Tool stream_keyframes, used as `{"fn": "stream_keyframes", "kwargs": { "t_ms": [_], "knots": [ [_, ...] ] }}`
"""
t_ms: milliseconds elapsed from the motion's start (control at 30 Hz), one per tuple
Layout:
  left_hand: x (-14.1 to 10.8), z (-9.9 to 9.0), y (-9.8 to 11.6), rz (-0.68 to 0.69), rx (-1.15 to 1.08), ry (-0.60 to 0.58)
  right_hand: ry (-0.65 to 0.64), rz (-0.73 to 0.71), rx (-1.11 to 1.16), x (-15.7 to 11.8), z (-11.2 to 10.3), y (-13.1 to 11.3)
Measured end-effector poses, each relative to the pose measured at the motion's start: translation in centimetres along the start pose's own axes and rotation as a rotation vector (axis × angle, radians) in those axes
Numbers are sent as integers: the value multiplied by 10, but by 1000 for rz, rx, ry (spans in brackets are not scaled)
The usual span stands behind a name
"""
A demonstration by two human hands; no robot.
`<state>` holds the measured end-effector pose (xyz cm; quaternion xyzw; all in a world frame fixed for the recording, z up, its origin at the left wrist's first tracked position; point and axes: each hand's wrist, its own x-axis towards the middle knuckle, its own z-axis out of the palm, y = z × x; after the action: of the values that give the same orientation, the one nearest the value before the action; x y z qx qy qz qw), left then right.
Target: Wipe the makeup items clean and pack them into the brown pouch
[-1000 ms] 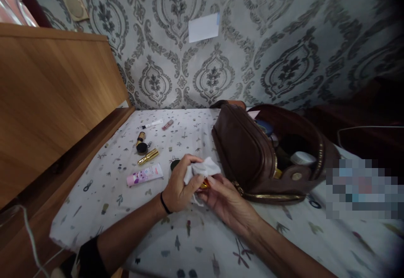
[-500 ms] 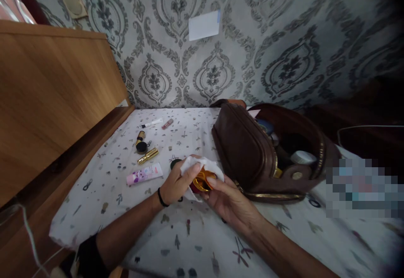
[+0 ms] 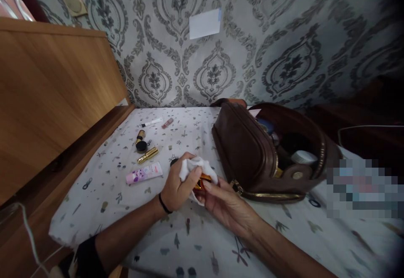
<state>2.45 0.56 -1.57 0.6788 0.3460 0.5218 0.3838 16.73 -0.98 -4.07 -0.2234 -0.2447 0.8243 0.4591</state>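
Observation:
My left hand [image 3: 179,186], with a black band at its wrist, is closed on a crumpled white wipe [image 3: 195,163]. The wipe wraps around a shiny gold-orange round object [image 3: 205,177], perhaps a cosmetic container; its exact kind is hidden by fingers and wipe. From the other side my right hand [image 3: 225,206] grips that gold object, thumb on its face. Just behind my left hand a dark round item [image 3: 174,161] shows in part. A pink and white tube [image 3: 144,173] lies left of my hands, beside a gold lipstick-like tube [image 3: 147,155].
An open brown leather bag [image 3: 244,147] holding several items stands right of my hands. Farther back lie a black round lid [image 3: 141,146], a small gold and black bottle [image 3: 140,135], a slim white tube [image 3: 153,122] and a pinkish vial [image 3: 167,123]. A wooden panel [image 3: 57,80] borders the left.
My left thumb and the wipe have moved over the gold object, and less of it shows. Both hands have turned slightly. The items on the cloth are unmoved.

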Motion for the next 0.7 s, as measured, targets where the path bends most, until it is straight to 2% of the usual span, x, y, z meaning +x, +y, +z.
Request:
{"fn": "stream_keyframes", "kwargs": {
  "t_ms": [67, 200, 333, 400, 533, 600, 700],
  "knots": [
    [0, 1, -4, -57, -32, 48, 13, -4, -14, -1, 1, 0],
    [3, 1, -9, -190, -66, 237, 86, 19, -34, -3, 1, -1],
    [6, 0, -7, -233, -84, 251, 128, 36, -70, -4, 1, -1],
    [7, -2, -7, -236, -90, 205, 143, 30, -73, -4, 1, -3],
    [4, -3, -6, -201, -171, -56, 137, -4, -51, -4, 3, -9],
    [3, -3, -5, -205, -221, -149, 122, -10, -32, -4, 4, -10],
    [0, 0, -3, -256, -298, -205, 96, 4, 3, -4, 4, -11]
  ]
}}
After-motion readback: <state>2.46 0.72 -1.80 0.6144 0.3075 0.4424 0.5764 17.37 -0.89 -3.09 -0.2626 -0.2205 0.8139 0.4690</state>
